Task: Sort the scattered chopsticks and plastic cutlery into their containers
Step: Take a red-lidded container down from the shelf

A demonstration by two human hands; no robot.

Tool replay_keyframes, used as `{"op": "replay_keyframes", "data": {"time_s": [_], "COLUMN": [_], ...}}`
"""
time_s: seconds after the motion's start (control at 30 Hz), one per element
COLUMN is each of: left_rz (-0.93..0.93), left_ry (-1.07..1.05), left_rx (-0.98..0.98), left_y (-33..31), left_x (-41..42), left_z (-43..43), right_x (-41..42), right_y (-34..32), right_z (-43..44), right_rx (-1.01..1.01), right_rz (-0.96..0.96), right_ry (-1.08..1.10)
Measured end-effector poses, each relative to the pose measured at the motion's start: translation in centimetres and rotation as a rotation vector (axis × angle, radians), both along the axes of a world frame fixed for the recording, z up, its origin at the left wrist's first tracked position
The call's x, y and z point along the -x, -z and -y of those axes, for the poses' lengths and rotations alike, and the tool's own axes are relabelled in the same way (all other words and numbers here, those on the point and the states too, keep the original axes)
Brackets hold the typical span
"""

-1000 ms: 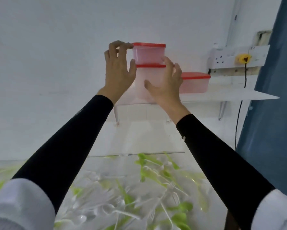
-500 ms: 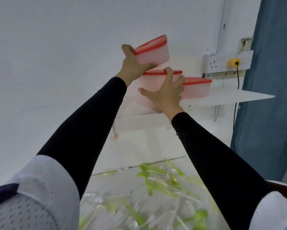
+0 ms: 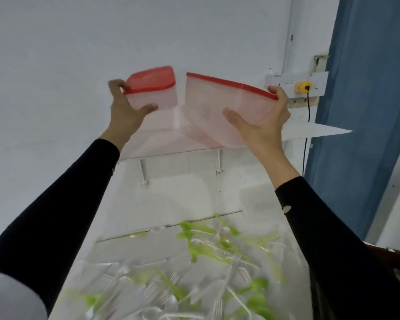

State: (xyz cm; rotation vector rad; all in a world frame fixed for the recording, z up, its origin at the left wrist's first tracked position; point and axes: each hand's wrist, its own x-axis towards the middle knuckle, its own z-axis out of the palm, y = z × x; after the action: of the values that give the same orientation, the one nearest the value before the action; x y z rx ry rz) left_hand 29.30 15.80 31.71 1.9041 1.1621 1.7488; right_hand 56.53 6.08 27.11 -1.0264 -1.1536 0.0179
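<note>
As both reach upward, left grip (image 3: 125, 112) holds small container (image 3: 152, 99), right grip (image 3: 263, 125) large container (image 3: 217, 107).

translucent plastic containers (image 3: 226, 107), glossy plastic cutlery (image 3: 194, 273)

We can read no text, label or number here — the small box (image 3: 152, 98), the large box (image 3: 217, 105) and the socket strip (image 3: 319, 80) show no legible marks.
</note>
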Motion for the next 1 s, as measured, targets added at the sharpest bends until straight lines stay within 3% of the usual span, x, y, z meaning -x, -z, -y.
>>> {"op": "replay_keyframes", "data": {"time_s": [0.23,0.33,0.4,0.43,0.5,0.57,0.6,0.93,1.0], "left_rz": [-0.370,-0.257,-0.110,-0.152,-0.490,-0.756,-0.781,-0.577,-0.413], "left_ry": [-0.231,-0.276,-0.130,-0.051,0.029,0.033,0.016,-0.249,-0.396], "left_rx": [0.250,-0.037,-0.333,-0.450,-0.617,-0.598,-0.583,-0.468,-0.382], "left_y": [3.7,2.6,2.2,2.2,3.4,5.1,5.9,9.9,9.7], "left_x": [-1.9,-2.1,-3.6,-4.5,-5.7,-6.1,-6.0,-6.2,-5.8], "left_z": [3.5,6.8,11.8,14.8,19.3,22.1,22.8,31.4,32.0], "right_x": [1.0,1.5,1.9,2.1,2.6,3.0,3.1,3.3,2.9], "right_y": [1.2,2.2,3.1,3.5,4.5,5.6,6.2,11.5,12.6], "right_z": [3.5,5.3,6.6,7.1,8.4,10.0,10.7,17.4,18.0], "right_rx": [-0.141,-0.187,-0.221,-0.233,-0.240,-0.225,-0.224,-0.124,-0.044], "right_rz": [0.003,0.056,0.108,0.134,0.171,0.194,0.220,0.352,0.415], "right_ry": [-0.095,-0.167,-0.192,-0.199,-0.213,-0.234,-0.229,-0.268,-0.304]}}
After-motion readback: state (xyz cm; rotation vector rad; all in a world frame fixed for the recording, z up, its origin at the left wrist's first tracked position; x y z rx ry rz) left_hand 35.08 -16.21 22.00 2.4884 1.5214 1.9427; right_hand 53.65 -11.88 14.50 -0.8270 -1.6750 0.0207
